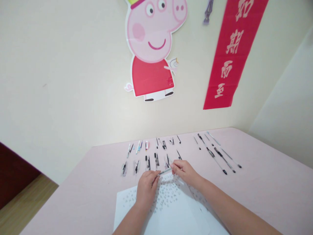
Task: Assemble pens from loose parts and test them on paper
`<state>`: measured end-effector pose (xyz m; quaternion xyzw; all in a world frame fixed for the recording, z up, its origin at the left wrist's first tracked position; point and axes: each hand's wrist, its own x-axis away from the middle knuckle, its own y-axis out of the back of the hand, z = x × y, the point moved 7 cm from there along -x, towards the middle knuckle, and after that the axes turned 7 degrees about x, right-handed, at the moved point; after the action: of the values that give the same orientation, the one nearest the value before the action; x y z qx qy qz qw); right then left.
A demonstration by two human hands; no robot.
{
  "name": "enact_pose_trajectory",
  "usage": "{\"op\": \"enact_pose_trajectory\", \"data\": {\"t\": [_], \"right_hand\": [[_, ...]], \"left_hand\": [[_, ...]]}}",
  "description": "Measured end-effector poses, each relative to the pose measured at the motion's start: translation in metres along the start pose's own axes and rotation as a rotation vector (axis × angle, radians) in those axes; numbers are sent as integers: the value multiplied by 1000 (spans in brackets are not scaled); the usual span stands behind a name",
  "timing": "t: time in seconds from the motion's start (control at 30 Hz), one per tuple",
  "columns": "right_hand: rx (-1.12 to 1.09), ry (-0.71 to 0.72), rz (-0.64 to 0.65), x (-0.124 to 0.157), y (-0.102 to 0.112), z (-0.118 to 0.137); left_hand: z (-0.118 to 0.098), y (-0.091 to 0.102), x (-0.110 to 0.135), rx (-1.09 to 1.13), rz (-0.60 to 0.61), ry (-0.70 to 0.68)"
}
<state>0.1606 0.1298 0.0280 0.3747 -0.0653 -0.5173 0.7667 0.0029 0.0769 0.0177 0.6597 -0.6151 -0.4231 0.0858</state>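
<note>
My left hand [147,186] pinches one end of a slim, pale pen [166,170] with a dark part near the fingers. Closed at the other end of this pen, my right hand [185,172] has its thumb and fingertips together. The pen lies roughly level above the top edge of a white sheet of paper [178,215], which is covered with small dark marks in its upper part. Whether the pen is whole or in parts is hidden by my fingers.
Beyond my hands, pen parts [156,160] lie in two rows of small groups on the pale pink table [73,195]. Several whole pens [216,160] and thin refills lie at the right. A wall with a pig cutout [154,76] and a red banner [225,65] rises behind.
</note>
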Motion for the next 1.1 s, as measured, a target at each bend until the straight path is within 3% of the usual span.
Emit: {"op": "enact_pose_trajectory", "data": {"t": [0.67,1.1], "right_hand": [[-36,16,13,1,1,2],[24,37,6,1,0,5]], "left_hand": [[-2,2,0,-5,-45,-10],[-1,0,-1,5,-11,-8]]}}
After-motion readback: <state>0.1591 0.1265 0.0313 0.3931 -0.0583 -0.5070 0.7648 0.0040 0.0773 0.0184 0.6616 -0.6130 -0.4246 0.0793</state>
